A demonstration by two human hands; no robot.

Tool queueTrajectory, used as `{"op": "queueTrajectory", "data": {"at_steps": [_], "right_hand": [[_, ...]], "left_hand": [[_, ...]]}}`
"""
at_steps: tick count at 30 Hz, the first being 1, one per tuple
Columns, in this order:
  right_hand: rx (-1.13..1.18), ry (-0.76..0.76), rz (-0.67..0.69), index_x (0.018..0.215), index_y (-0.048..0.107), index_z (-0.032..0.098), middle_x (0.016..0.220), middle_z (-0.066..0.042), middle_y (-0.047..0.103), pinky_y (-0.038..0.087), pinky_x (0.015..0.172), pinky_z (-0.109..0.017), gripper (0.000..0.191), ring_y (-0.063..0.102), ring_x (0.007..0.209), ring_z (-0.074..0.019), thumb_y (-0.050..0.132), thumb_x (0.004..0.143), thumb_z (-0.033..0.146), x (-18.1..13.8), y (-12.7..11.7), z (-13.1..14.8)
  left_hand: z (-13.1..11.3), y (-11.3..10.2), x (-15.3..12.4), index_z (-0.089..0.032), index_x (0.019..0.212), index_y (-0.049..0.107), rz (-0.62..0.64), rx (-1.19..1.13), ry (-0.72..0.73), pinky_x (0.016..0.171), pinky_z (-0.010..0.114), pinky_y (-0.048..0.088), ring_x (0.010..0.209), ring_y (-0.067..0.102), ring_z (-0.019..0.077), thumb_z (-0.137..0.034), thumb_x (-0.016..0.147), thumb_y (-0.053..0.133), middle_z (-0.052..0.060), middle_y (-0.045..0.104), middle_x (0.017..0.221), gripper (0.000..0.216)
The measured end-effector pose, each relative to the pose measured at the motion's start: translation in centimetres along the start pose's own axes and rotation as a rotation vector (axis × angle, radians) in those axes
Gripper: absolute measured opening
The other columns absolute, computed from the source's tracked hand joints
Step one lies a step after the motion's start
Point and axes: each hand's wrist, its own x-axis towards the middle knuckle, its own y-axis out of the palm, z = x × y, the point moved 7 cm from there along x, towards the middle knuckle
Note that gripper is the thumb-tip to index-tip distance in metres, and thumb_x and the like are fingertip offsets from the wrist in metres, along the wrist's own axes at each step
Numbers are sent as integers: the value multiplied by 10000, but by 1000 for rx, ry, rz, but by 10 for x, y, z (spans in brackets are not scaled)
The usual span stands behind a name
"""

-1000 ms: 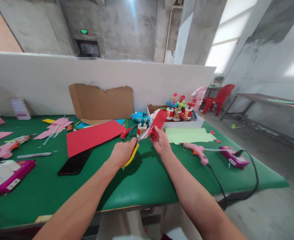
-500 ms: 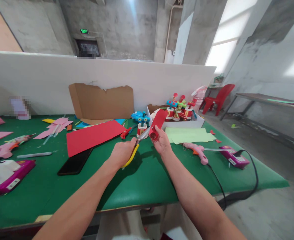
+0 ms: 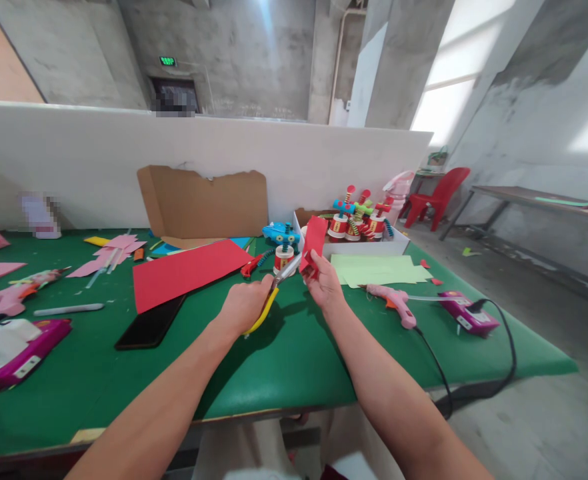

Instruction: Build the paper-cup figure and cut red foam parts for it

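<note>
My left hand (image 3: 247,303) is closed on the yellow handles of a pair of scissors (image 3: 287,269), whose metal blades point up and right. The blade tips reach the lower left edge of a red paper strip (image 3: 315,235); whether they touch it I cannot tell. My right hand (image 3: 323,282) pinches that strip near its lower end and holds it above the table. Behind the scissors stands a paper-cup figure (image 3: 284,257) with a blue head (image 3: 280,233) and a dark spring-like neck. A large red paper sheet (image 3: 189,273) lies to the left, partly over a black phone (image 3: 150,327).
A white box (image 3: 369,248) holds several cup figures (image 3: 340,225). Light green paper (image 3: 381,269), a pink glue gun (image 3: 394,302) and a purple power strip (image 3: 469,313) lie to the right. Another glue gun (image 3: 17,295) and pink paper scraps (image 3: 107,257) are on the left.
The red strip has turned slightly more upright in my right hand, its upper end shifting left. My left hand and the scissors have hardly moved.
</note>
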Motion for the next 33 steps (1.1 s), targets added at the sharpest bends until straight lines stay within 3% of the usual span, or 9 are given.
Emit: {"op": "queueTrajectory", "data": {"at_steps": [33], "right_hand": [[-95,-20,42,716,676,171,665,28,705,500,515,-176,212,595,526,-73,822,587,254,-3,6,4]], "left_hand": [[0,0,-1,-153,1141,484,-1,-53,6,695,353,539,809,705,262,-257,949,289,144,690,945,293]]}}
